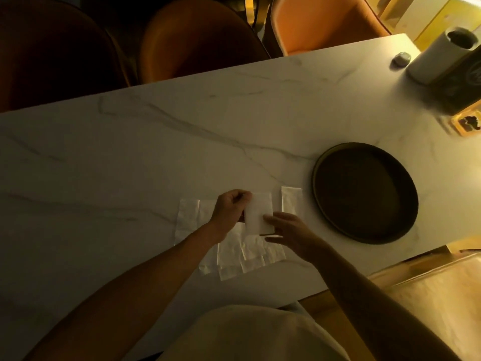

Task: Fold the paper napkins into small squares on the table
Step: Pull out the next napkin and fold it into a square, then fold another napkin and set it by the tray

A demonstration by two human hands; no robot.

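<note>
So both hands are working on one folded napkin, a narrow white rectangle sitting a bit in from the near edge of the bench. The left hand has its fingers curled in with the grip pinching the napkin's left edge near the far corner. The right hand comes in from the near right; its fingers look fairly straight and relaxed, fingertips touching the napkin's right side, thumb spread out below it. So a loose, wide grip there, more steadying than holding.

Under and around the hands there's a messy spread of unfolded napkins, overlapping each other, running from left of the left wrist down toward the near edge. Can't tell how many sheets are in there, the light is pretty dim and yellow.

Just right of the napkin being worked on, another folded napkin lies flat, apart from the hands, right beside the rim of a big dark round tray. The tray sits toward the right end of the bench.

Up at the far right corner: a white paper roll standing upright, a small grey round thing next to it, and a dark box that's too blurry to read. Orange chairs line the far edge.
</note>
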